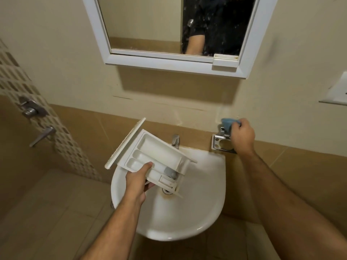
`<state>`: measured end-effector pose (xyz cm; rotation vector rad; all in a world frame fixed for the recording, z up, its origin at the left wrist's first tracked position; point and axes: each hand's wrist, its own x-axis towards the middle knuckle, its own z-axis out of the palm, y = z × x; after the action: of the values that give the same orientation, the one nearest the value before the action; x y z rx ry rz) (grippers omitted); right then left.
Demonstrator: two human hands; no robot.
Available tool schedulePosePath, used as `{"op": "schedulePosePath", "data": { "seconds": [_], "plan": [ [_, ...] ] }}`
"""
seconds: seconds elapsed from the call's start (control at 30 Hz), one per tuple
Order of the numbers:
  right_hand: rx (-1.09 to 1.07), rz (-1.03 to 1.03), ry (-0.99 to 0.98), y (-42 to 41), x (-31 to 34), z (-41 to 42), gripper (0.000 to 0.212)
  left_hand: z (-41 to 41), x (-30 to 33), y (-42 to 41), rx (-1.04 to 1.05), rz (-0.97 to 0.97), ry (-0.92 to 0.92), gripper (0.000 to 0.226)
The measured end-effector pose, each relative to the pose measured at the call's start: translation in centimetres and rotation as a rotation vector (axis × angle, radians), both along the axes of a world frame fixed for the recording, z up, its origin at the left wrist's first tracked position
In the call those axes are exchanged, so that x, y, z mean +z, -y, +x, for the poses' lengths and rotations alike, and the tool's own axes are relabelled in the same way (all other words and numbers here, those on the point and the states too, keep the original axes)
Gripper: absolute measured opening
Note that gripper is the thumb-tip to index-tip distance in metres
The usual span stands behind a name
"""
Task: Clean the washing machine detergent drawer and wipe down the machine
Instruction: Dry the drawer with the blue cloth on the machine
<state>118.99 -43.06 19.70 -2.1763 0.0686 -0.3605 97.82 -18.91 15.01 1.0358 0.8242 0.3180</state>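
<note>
My left hand (139, 180) grips the near edge of a white detergent drawer (150, 156), thumb inside a compartment. The drawer hangs tilted over the white wash basin (187, 218), its front panel up and to the left. It has several compartments and a grey siphon cap near its lower right end. My right hand (242, 136) is up at the wall to the right of the basin and holds a small blue object (228, 122), just above a chrome wall holder (220, 142). The washing machine is out of view.
A chrome tap (175, 140) stands at the back of the basin, with the drain (166, 191) below the drawer. A white-framed mirror (174, 32) hangs above. Shower valves (31, 109) and a lever (42, 136) sit on the left wall. A white shelf (336, 92) juts out far right.
</note>
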Motion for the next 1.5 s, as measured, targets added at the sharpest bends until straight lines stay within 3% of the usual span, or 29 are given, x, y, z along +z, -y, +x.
{"op": "schedulePosePath", "data": {
  "seconds": [0.13,0.2,0.27,0.4,0.57,0.63,0.7,0.8,0.97,1.07,1.2,1.3,1.4,1.5],
  "plan": [
    [-0.043,0.417,0.058,0.6,4.0,-0.9,0.016,-0.7,0.9,0.0,0.002,-0.001,-0.003,0.029],
    [-0.034,0.787,0.024,0.4,5.7,-2.0,0.014,-1.0,1.3,-0.3,0.012,0.001,-0.007,0.028],
    [0.011,1.154,-0.132,-0.2,6.6,-3.8,0.018,-1.5,1.7,-0.9,0.023,0.005,0.000,0.027],
    [0.161,1.314,-0.369,-1.7,4.8,-8.0,0.030,-2.5,2.2,-2.3,0.061,-0.002,0.033,0.031],
    [0.235,1.575,-0.571,-5.5,4.5,-13.7,0.030,-5.6,3.3,-4.9,0.138,-0.099,0.076,0.041],
    [0.301,1.543,-0.660,-7.6,5.3,-15.8,0.020,-7.6,3.5,-6.1,0.176,-0.132,0.077,0.039],
    [0.407,1.507,-0.734,-9.5,5.9,-18.4,0.043,-10.2,3.6,-7.6,0.221,-0.148,0.077,0.036],
    [0.581,1.472,-0.810,-13.4,6.6,-23.4,0.052,-15.8,3.8,-10.6,0.297,-0.136,0.059,0.034],
    [0.806,1.356,-0.955,-20.2,7.1,-32.4,0.034,-26.6,4.5,-15.4,0.460,-0.120,0.066,0.040],
    [0.948,1.251,-1.057,-24.1,7.1,-37.9,0.054,-33.7,5.0,-18.0,0.573,-0.103,0.090,0.038],
    [1.107,1.110,-1.206,-29.1,7.0,-45.1,0.035,-43.4,5.4,-21.0,0.752,-0.085,0.117,0.041],
    [1.198,1.029,-1.301,-32.2,6.6,-49.7,0.030,-49.9,6.2,-22.7,0.868,-0.046,0.139,0.042],
    [1.264,0.963,-1.350,-35.3,6.2,-53.7,0.040,-55.6,7.1,-24.2,0.977,-0.015,0.146,0.039],
    [1.307,0.896,-1.373,-38.2,6.0,-57.3,0.027,-60.7,8.0,-25.5,1.072,0.023,0.128,0.035]
  ]
}}
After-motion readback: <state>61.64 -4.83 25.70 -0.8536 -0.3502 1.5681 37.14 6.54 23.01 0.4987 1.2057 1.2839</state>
